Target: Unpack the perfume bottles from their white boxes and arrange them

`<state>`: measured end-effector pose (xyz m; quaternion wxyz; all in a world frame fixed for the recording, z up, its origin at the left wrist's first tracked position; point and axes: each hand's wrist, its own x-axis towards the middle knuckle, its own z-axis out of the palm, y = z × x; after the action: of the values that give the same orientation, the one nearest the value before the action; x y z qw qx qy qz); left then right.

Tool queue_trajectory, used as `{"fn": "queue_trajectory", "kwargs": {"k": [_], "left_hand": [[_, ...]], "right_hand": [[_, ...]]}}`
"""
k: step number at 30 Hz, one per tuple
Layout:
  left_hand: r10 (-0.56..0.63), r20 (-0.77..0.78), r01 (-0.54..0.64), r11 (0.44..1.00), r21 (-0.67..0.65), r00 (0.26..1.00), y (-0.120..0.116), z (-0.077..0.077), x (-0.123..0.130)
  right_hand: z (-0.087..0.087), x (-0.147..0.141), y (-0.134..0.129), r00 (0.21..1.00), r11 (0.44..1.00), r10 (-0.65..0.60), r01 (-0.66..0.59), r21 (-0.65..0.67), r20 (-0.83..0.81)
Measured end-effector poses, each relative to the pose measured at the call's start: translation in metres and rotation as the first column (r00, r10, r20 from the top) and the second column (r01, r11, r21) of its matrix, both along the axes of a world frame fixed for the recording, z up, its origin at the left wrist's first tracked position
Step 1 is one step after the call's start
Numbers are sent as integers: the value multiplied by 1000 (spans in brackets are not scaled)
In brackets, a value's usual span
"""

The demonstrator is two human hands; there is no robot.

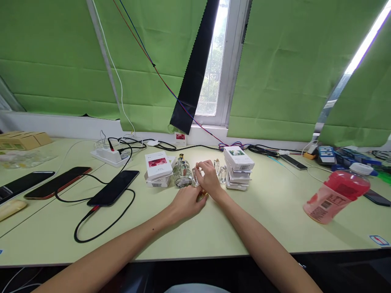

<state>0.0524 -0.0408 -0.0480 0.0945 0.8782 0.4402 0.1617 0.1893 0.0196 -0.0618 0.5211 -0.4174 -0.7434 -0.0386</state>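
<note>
Glass bottles (182, 175) and bottled red drink (342, 186) stand on the desk (269, 195), green blinds (284, 69) behind; left hand (187, 201) clasps a gold-tinted item (201, 196), right hand (210, 179) meeting left, grip unclear.

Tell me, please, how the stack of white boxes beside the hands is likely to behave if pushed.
The stack of white boxes would probably slide apart or topple, as its edges are uneven and no band shows around it. Its boxes look like thin card, so each may dent if squeezed; weight is uncertain, with contents hidden.
</note>
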Motion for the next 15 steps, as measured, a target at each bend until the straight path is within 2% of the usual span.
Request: {"fn": "queue_trajectory", "kwargs": {"k": [15], "left_hand": [[2, -6, -2, 1000, -22, 1000, -1, 5, 0]], "right_hand": [[-1, 3, -2, 998, 999, -36, 36, 1, 43]]}}
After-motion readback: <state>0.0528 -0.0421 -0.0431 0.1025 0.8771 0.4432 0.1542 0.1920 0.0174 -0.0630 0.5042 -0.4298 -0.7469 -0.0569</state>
